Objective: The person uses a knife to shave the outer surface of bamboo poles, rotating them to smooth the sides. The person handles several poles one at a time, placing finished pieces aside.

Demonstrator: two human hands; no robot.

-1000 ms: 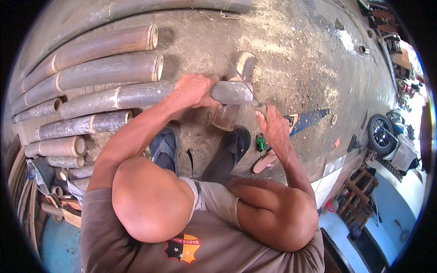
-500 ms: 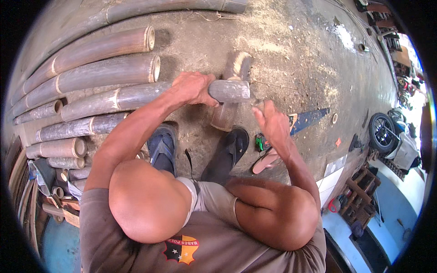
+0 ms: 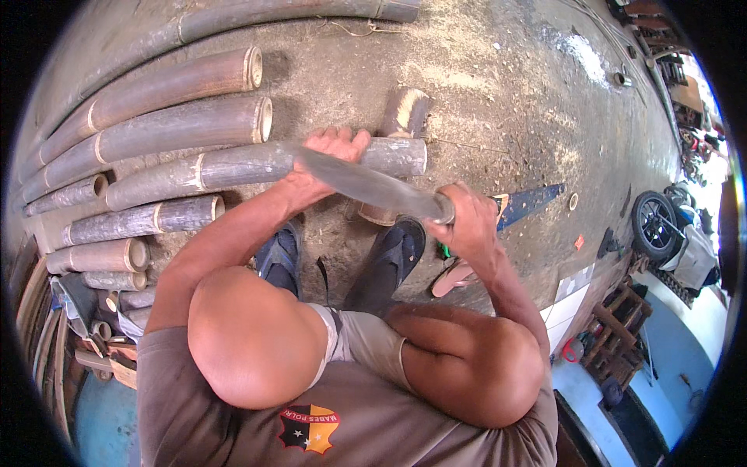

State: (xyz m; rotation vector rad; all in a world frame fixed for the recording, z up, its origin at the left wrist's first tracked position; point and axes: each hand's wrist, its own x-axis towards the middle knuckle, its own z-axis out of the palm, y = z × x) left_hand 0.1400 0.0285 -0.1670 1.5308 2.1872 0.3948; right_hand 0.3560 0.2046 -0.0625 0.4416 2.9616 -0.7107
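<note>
My left hand [image 3: 333,146] is closed around a long grey bamboo pole [image 3: 241,165], near its cut right end. That end rests across a short bamboo block [image 3: 406,115] on the floor. In my right hand [image 3: 471,222] is the handle of a machete [image 3: 381,189], and a metal ring shows where blade meets handle. Its blade is smeared by motion and points left, raised above the pole. The tip crosses in front of my left wrist in the picture; how far above it cannot be judged.
More bamboo poles [image 3: 179,124] lie to the left. A handsaw [image 3: 533,206] with a blue blade is right of my right hand. A pink sandal [image 3: 453,279] lies by my foot [image 3: 401,245]. Wood shavings [image 3: 451,78] cover the floor ahead; a wheel [image 3: 654,226] stands far right.
The machete blade has swung up into plain view, now pointing left across the pole. My right hand has turned and shifted slightly downward in the picture; my left hand stays on the pole.
</note>
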